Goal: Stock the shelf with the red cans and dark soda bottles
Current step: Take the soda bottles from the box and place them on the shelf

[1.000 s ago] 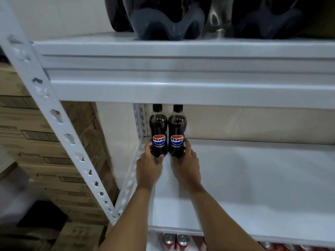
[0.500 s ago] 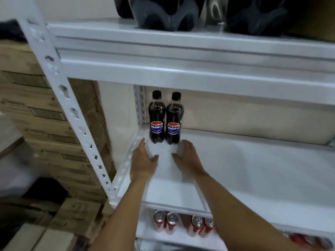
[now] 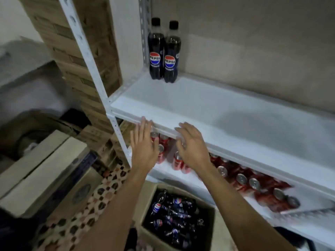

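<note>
Once gripping the bottles (image 3: 164, 51), both hands (image 3: 145, 147) hover empty — withdrawn.

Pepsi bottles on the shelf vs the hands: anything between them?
Nothing. In the head view, only bare white shelf lies between the two bottles at the back corner and the left hand and right hand at the front edge.
</note>
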